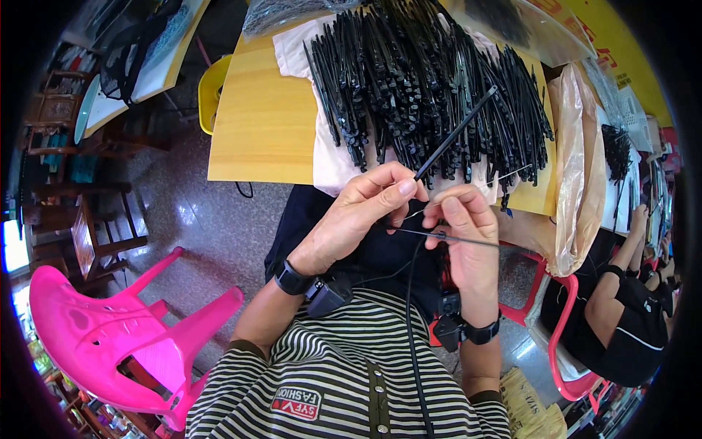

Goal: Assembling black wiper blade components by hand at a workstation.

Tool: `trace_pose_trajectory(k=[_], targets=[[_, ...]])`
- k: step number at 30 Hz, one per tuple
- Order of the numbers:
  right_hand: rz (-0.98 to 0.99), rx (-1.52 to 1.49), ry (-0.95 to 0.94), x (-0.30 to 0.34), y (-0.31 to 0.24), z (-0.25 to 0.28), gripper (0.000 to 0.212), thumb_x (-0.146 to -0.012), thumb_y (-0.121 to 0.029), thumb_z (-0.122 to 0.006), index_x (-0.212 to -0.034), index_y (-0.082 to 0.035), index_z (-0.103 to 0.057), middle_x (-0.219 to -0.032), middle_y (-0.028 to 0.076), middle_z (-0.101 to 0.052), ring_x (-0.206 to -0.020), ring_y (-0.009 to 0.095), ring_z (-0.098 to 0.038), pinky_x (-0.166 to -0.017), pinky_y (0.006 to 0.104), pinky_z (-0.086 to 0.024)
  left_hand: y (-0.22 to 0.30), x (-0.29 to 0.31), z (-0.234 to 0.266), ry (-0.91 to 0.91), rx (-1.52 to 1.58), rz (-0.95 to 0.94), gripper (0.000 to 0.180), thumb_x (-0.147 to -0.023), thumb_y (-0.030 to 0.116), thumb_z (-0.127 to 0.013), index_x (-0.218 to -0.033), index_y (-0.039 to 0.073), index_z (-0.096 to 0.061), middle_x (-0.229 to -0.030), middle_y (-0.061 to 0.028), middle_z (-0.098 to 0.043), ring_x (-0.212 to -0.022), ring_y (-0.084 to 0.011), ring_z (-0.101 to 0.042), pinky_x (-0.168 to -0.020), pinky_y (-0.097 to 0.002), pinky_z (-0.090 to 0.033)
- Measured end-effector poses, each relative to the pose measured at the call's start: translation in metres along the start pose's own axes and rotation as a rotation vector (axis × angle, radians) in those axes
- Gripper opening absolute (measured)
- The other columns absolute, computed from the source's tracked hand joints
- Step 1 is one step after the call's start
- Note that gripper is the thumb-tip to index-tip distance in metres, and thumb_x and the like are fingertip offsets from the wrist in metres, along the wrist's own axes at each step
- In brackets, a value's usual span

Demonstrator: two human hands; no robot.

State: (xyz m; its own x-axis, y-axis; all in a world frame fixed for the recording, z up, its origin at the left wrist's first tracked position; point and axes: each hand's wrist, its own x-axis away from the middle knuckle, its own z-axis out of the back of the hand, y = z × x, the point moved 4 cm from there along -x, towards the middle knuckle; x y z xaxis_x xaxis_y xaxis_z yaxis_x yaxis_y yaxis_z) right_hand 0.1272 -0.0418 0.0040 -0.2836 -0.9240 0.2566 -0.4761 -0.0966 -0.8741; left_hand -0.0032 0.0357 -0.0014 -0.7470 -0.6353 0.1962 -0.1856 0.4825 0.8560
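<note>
My left hand (365, 208) is closed, thumb and forefinger pinching a flat black rod (457, 134) that slants up to the right over the heap. Close beside it my right hand (468, 227) is closed too, its fingertips pinched on a thin pale wire (510, 174). A thinner dark rod (472, 240) runs across between the hands, by the right fingers; its exact hold is hidden. Beyond both hands lies a large heap of slim black rods (417, 88), bundled roughly side by side on a pale cloth (327, 154).
The heap's wooden table (256, 124) has its near edge before me. A pink plastic chair (146, 329) stands left, a yellow bin (212, 95) by the table. At right are a translucent plastic bag (574, 175), a red-framed chair (559, 329) and another person in black (629, 329).
</note>
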Motion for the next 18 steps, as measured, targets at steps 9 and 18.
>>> trace_pose_trajectory(k=[9,18], targets=[[0.032,-0.061,0.053,0.008,0.013,-0.008,0.016,-0.092,-0.016,-0.057,-0.099,-0.002,-0.058,-0.082,0.008,-0.063,-0.063,0.009,-0.059,-0.044,0.0180,-0.047,-0.002,-0.004,0.000,0.011,0.162,-0.005,0.023,-0.097,0.028,-0.045,-0.094,0.007,-0.053,-0.079,0.0016,-0.049,-0.066,-0.0076,-0.039,-0.060,-0.0219,-0.032],[0.074,-0.126,0.077,0.012,0.019,-0.005,0.014,-0.092,-0.015,-0.057,-0.098,-0.002,-0.059,-0.081,0.007,-0.062,-0.061,0.007,-0.056,-0.042,0.0169,-0.045,-0.008,-0.004,-0.002,-0.009,0.275,0.015,0.020,-0.097,0.028,-0.046,-0.093,0.009,-0.051,-0.087,0.0020,-0.048,-0.072,-0.0086,-0.040,-0.061,-0.0226,-0.033]])
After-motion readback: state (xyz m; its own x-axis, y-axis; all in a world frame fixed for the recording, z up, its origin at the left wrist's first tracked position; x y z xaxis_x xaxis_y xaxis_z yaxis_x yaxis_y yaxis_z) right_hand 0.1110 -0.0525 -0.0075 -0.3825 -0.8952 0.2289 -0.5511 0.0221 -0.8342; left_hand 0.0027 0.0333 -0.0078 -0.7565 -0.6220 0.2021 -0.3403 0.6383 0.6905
